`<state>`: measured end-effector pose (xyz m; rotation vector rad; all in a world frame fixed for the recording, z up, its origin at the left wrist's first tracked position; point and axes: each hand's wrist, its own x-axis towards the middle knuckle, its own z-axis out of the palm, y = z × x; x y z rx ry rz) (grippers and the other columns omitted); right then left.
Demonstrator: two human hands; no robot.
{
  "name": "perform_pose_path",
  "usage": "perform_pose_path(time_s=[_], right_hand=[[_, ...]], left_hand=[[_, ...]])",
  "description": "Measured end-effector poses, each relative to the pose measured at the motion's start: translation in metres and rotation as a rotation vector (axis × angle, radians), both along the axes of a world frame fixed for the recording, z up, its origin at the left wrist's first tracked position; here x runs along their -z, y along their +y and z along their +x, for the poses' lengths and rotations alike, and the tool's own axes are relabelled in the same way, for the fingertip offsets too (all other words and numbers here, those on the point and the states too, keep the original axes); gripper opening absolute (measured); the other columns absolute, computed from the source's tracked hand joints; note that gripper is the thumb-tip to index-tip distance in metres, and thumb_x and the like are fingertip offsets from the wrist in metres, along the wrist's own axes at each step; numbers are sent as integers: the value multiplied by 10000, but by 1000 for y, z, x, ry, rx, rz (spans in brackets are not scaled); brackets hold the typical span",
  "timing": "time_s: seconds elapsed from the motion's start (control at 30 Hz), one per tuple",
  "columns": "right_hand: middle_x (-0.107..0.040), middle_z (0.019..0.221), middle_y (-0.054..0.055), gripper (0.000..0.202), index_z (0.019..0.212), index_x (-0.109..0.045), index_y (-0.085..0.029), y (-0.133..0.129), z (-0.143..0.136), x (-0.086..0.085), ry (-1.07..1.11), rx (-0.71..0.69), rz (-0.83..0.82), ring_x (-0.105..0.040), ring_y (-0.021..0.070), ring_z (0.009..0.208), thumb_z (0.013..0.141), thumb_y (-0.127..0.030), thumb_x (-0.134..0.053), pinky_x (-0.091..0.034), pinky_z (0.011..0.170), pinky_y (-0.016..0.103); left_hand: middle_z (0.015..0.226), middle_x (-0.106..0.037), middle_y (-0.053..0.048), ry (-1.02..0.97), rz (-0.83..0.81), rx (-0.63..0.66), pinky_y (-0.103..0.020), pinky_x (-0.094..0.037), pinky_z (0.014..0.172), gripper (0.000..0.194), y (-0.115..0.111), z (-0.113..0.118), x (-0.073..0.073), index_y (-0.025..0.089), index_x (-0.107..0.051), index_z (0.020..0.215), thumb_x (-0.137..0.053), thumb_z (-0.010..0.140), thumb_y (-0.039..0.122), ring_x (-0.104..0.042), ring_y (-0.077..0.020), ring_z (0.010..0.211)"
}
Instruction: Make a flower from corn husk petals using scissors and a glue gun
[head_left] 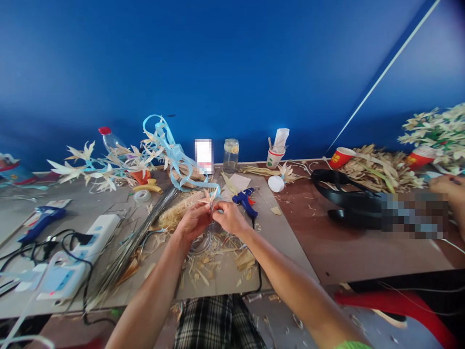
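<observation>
Over the middle of the littered table, my left hand (195, 219) and my right hand (229, 216) come together, fingers pinched. Between them is a small pale flower of dried husk (209, 196), its petals pointing up past the fingertips. A light blue ribbon (174, 152) loops behind and runs down to the flower; whether a finger holds the ribbon too, I cannot tell. Just right of my right hand lies a blue glue gun (247, 202). Beside my left hand rests a beige corn-husk bundle (181, 207), and a bunch of thin wires (143, 230) stretches left of it.
On the left are a white power strip (95, 237) with black cables and another blue glue gun (43, 220). A jar (231, 155) and a paper cup (275, 157) stand at the back. Right are a black pan-like object (348, 206), a husk heap (378, 169) and another person's hand (448, 189).
</observation>
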<state>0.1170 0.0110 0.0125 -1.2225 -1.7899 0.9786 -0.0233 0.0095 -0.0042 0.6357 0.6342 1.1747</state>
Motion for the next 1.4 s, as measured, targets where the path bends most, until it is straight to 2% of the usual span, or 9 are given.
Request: perform_pose_path(time_s=[0.17,0.3,0.57,0.87,1.07,1.23,1.4], right_hand=[[-564,607,-9,147,646,-603,-149,4,2,3,85,50,-28,-480,117,599,658,-221,-475,-366,586,207],[-583,643,-4,173,681,-617,-145,6,3,4,91,81,-12,-491,117,615,682,-247,-478,-368,578,202],[-544,575,-15,152,673,-604,-143,5,4,0,85,87,-28,-471,107,565,681,-230,-479,-365,562,199],[-561,601,-11,172,715,-651,-142,4,2,2,50,76,-33,-475,114,601,674,-210,-499,-354,573,201],[-567,604,-6,139,662,-622,-154,1,1,-2,20,53,3,-488,122,625,686,-182,-488,-363,609,207],[-590,626,1,119,655,-626,-162,-1,-3,-2,-22,34,-14,-510,134,637,672,-164,-508,-373,634,219],[-577,617,-7,113,647,-617,-162,-1,-3,1,-21,-2,-17,-505,127,637,679,-158,-509,-368,630,213]], left_hand=[[783,-641,-26,-2,10,40,-216,-459,656,112,-2,2,0,127,-643,811,-684,708,142,-589,-98,683],[785,-636,-32,31,-29,93,-247,-481,690,140,-3,4,4,129,-635,858,-677,734,176,-604,-113,694],[766,-638,-22,72,-19,67,-258,-502,675,180,-4,5,4,145,-613,888,-685,733,202,-618,-121,684],[792,-677,-16,31,-3,-64,-250,-496,670,162,-5,11,1,154,-635,820,-723,683,159,-623,-118,689],[740,-663,-17,1,25,-63,-212,-473,677,107,-2,11,3,129,-659,757,-725,679,160,-611,-105,694],[790,-691,-42,-1,-20,-87,-237,-479,709,133,1,5,4,124,-687,803,-719,679,159,-626,-129,718],[746,-682,-37,-26,-27,-78,-230,-469,688,96,4,0,7,112,-685,765,-712,674,133,-614,-120,676]])
